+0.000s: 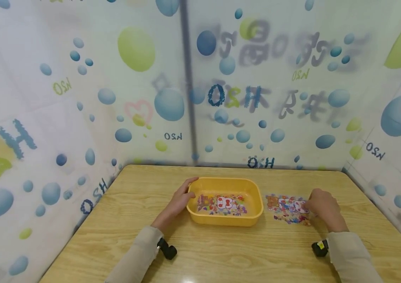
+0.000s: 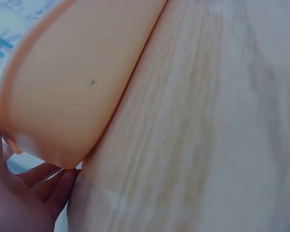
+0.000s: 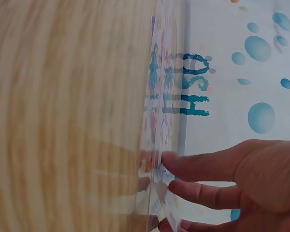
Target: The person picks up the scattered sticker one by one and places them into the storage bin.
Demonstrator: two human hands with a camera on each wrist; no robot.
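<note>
A yellow plastic tub (image 1: pixel 225 220) stands on the wooden table, and a clear sheet printed with colourful cartoon figures (image 1: pixel 226 203) lies in it. My left hand (image 1: pixel 180 198) holds the tub's left end, thumb over the rim and fingers on the outside. In the left wrist view its fingers (image 2: pixel 63 191) reach the tub's lower edge. To the right of the tub a second clear cartoon sticker sheet (image 1: pixel 286 205) is on the table. My right hand (image 1: pixel 323 205) pinches this sheet's right edge; the right wrist view shows the thumb (image 3: pixel 193 166) against the sheet, its edge slightly raised.
The light wood table (image 1: pixel 228 255) meets a patterned curtain (image 1: pixel 228 137) at its back edge. Similar printed walls stand to the left and right. A small black camera (image 1: pixel 166 249) is strapped to the left wrist, another (image 1: pixel 320 248) to the right.
</note>
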